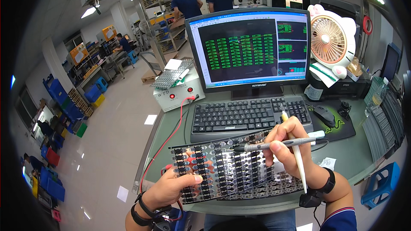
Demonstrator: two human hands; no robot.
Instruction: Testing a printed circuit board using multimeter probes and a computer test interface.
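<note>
Near keyboard (233, 116), panel (220, 169) pinched lower-left by left grip (171, 187); right grip (287, 154) clasps probe (257, 146), white tool (301, 169)

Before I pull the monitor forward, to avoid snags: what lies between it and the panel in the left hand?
In the head view, the black keyboard lies between the monitor and the panel in the left hand.

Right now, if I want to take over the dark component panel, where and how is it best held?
I would pinch the panel by its free upper-left corner, coming from the left. It looks flat, thin and covered with small parts, so the edge seems safest. The left hand holds its lower-left part; the right hand, with the grey probe and white tool, reaches over its right part.
</note>
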